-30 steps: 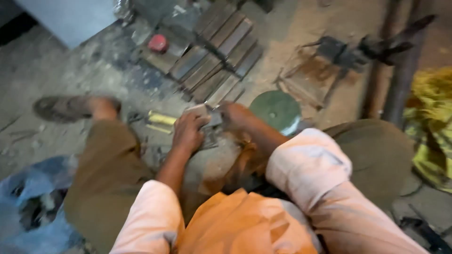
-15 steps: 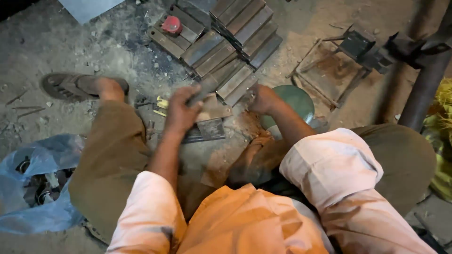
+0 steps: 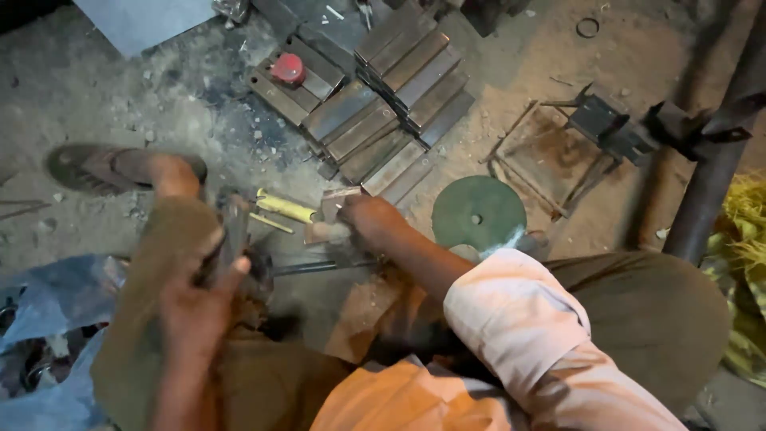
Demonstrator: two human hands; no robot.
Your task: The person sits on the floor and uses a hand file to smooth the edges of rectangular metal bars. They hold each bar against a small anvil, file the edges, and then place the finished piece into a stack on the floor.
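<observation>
Left hand [image 3: 195,307] clenched around blurred hammer [image 3: 233,235], raised over left knee. Right hand [image 3: 369,222] grips small metal piece [image 3: 333,209] on ground, beside yellow-handled tool [image 3: 286,207], near green disc [image 3: 479,214] and stacked steel bars [image 3: 399,88].

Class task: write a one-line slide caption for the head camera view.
Seated on a workshop floor, the left hand grips a blurred tool while the right hand steadies a small metal piece beside stacked steel bars.

An orange shirt with pale pink short sleeves is being worn, the cloth creased at the shoulders. Loose olive-brown trousers are being worn over both legs, and a dark, dusty sandal [image 3: 96,168] is being worn on one foot.
</observation>
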